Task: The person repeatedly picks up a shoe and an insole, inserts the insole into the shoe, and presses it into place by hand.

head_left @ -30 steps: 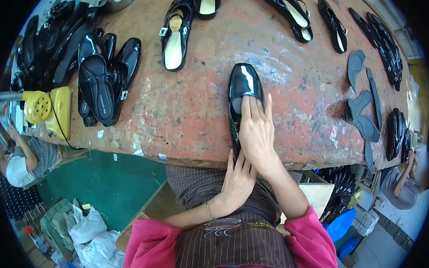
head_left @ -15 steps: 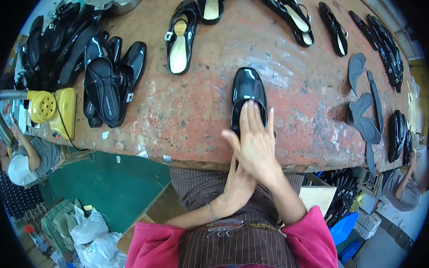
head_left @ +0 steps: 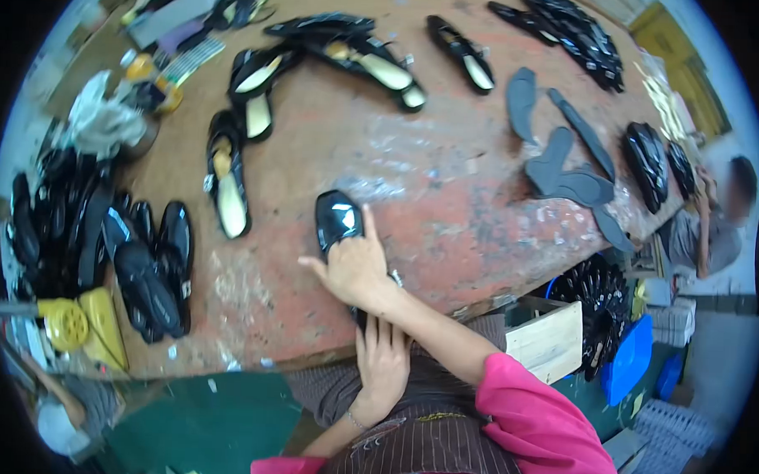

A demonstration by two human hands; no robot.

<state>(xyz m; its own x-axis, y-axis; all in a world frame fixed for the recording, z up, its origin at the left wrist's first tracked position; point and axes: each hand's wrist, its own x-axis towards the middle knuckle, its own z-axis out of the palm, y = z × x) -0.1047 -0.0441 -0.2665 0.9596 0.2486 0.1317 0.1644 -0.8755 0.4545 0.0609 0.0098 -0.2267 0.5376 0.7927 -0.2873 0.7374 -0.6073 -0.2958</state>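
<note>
A glossy black shoe [head_left: 338, 217] lies on the worktable, toe pointing away from me. My right hand [head_left: 357, 270] reaches palm down into its opening. The middle fingers are hidden inside, while the thumb and the outer finger stretch out to either side. Behind it, at the heel end by the table edge, my left hand [head_left: 382, 362] lies with its fingers extended, touching the heel. The right hand and wrist cover most of the shoe's rear half. Grey insole-shaped pieces [head_left: 565, 177] lie to the right.
Black shoes with pale insoles [head_left: 232, 205] lie across the worktable [head_left: 446, 239]. Piled black shoes [head_left: 148, 275] and a yellow device [head_left: 100, 327] are at left. More shoes [head_left: 647, 167] line the right side, near another person [head_left: 704, 236]. A wooden box [head_left: 546, 339] sits below the edge.
My view has turned to the right, so the table's contents appear further left and lower. My right fingers sit deeper in the shoe, and my left hand shows more fully at the heel.
</note>
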